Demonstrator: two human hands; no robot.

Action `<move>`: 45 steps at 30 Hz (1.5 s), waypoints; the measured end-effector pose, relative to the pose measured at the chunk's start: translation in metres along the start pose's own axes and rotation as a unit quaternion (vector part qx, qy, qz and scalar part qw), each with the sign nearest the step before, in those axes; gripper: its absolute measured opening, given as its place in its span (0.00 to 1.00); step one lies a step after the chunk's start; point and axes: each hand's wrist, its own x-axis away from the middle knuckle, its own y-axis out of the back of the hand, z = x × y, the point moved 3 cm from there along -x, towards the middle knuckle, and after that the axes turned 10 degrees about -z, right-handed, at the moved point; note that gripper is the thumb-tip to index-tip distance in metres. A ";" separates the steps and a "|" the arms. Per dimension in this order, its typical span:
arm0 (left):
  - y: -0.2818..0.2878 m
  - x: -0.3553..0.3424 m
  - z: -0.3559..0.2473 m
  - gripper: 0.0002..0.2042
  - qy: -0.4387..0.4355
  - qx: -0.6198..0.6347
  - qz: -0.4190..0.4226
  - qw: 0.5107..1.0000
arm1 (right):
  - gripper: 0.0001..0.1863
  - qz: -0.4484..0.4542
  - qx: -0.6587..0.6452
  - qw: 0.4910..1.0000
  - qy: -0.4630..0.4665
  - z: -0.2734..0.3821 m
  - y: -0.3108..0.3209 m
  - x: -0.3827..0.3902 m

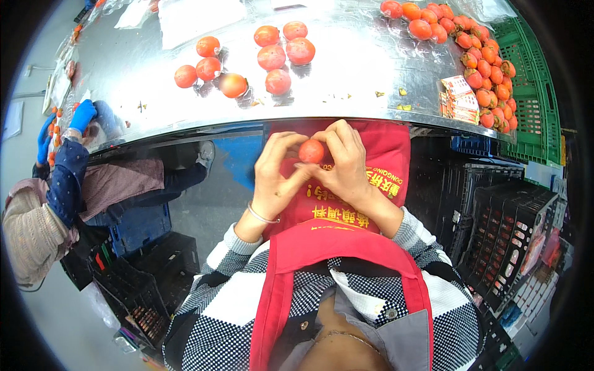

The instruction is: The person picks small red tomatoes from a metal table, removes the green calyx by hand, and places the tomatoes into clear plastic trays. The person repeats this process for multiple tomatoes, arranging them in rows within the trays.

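Observation:
Just off the near edge of the metal table, a round orange-red persimmon (pixel 311 151) is held in front of my red apron. My left hand (pixel 278 176) curls around its left side, fingers bent and thumb below it. From the other side my right hand (pixel 344 162) closes on the same fruit, its fingertips at the top. Several loose persimmons (pixel 271 57) lie on the table beyond my hands, in two loose groups. A larger heap of persimmons (pixel 487 67), some showing brown-green leafy caps, covers the table's right end.
The shiny metal table (pixel 346 80) curves across the front, with leaf scraps on it. A printed card (pixel 459 99) lies by the heap. Green crates (pixel 529 93) stand at right, black crates (pixel 504 229) below. At left, a person in blue gloves (pixel 83 115) works at the table.

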 end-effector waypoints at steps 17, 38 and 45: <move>0.111 -0.058 -0.001 0.22 -0.043 0.023 -0.251 0.967 | 0.20 0.037 -0.076 0.996 -0.028 0.010 -0.001 -0.003; 0.131 -0.106 -0.003 0.19 -0.137 -0.199 -0.078 0.967 | 0.32 0.122 0.145 0.974 0.125 0.008 0.009 -0.170; 0.110 -0.106 -0.022 0.10 -0.087 -0.056 -0.185 0.977 | 0.26 0.162 0.090 0.979 0.089 -0.002 0.005 -0.180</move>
